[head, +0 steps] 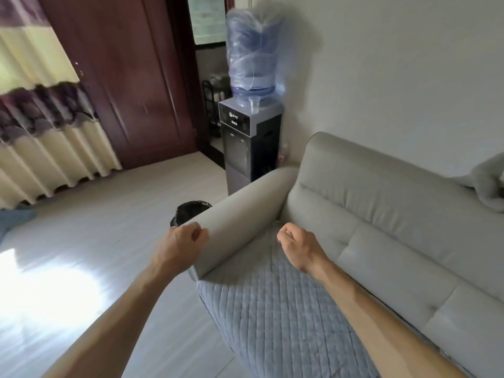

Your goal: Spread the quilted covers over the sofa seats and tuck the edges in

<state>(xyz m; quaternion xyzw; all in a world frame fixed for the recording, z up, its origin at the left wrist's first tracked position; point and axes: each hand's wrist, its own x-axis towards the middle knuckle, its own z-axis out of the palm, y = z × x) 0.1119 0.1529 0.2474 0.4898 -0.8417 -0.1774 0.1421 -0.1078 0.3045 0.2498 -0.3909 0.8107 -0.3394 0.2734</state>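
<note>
Armrest: smooth pale-grey upholstery, long rounded bolster shape; taken as the reference point.
Quilted cover: blue-grey, diamond-stitched, soft. It lay flat on the seat just right of the armrest, its side edge met the armrest's base, and its front edge hung over the seat front.
Left hand: at the armrest's near end; contact could not be told. Fingers curled together in a loose fist, gripping nothing; thin ring on one.
Right hand: above the cover, just right of the armrest. Fingers curled inward, together, holding nothing.
Backrest: right of the armrest, padded, with seamed panels.
Bunched grey cloth: on the backrest top, well away from the armrest.
Bin: round, black-lined, on the floor just left of the armrest.
Water dispenser: boxy, dark-fronted, beyond the armrest's far end, carrying a translucent blue bottle.
</note>
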